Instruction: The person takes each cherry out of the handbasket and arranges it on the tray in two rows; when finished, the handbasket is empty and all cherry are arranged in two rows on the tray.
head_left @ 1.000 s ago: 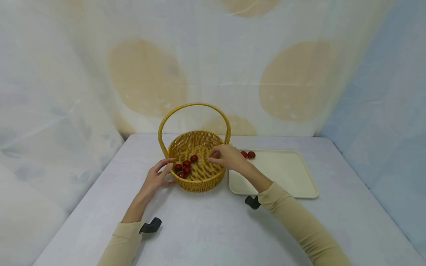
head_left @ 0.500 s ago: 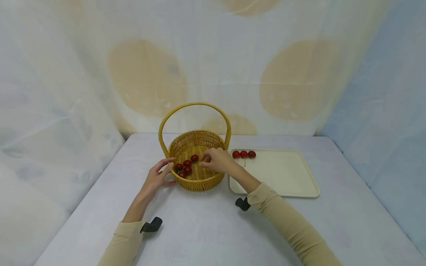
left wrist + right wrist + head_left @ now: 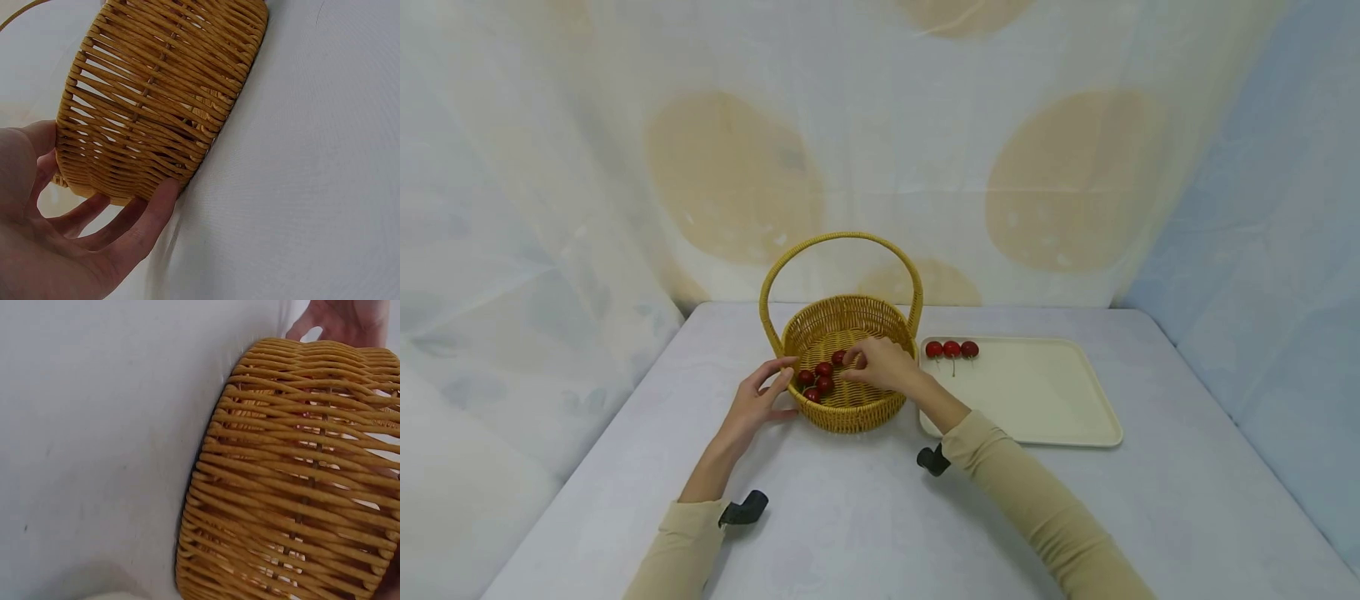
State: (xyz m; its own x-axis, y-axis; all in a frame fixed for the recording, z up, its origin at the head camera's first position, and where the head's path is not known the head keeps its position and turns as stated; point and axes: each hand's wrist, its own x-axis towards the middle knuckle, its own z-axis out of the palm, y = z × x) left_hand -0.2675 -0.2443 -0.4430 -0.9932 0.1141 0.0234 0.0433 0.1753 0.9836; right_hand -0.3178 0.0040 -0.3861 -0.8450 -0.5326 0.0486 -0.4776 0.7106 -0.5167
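Note:
My left hand (image 3: 756, 400) holds the side of a yellow woven basket (image 3: 850, 419); in the left wrist view its fingers (image 3: 147, 222) lie along the outer wall, up to the rim. Several dark red cherries (image 3: 823, 385) lie at the left of the basket floor. My right hand (image 3: 883, 367) reaches over the right rim, bent thumb and index fingertips apart, right at the farthest cherry (image 3: 838, 357). In the right wrist view the basket wall (image 3: 294, 481) hides most of the right hand.
A cream tray (image 3: 1037, 400) stands right of the basket, with three stemmed cherries (image 3: 952, 349) in a row at its far left corner. The basket's tall handle (image 3: 842, 236) arches over it. Patterned cloth (image 3: 910, 150) hangs behind the white table (image 3: 850, 517).
My right hand has moved left and slightly down inside the basket, to the farthest cherry. The tray's row of cherries is now uncovered. My left hand stays at the basket.

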